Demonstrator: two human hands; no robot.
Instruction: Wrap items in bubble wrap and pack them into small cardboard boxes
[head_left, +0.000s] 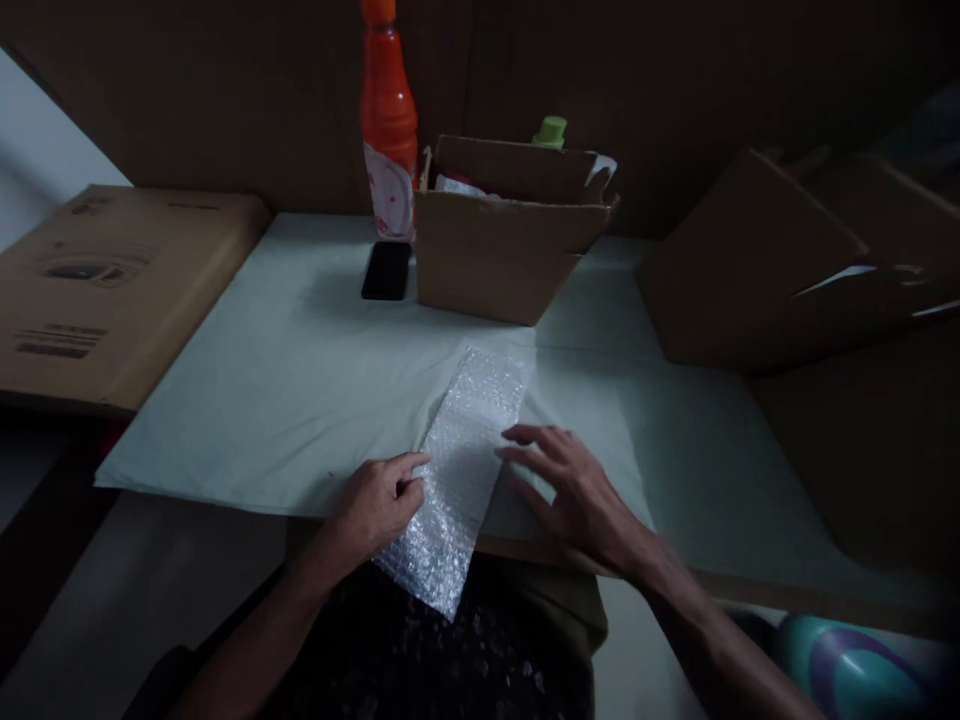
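Note:
A clear bubble wrap strip lies lengthwise on the cloth-covered table, its near end jutting past the front edge over my lap. At its left edge is my left hand, with fingers curled and the index finger and thumb closed on the wrap's margin. My right hand hovers at the right edge of the strip with its fingers apart and holds nothing. Its fingertips are close to the wrap, but whether they touch it I cannot tell.
Behind the wrap stands an open cardboard box, beside a black phone and an orange bottle. A green cap shows behind the box. A flat carton lies left; larger cardboard boxes stand right. Below is a teal ball.

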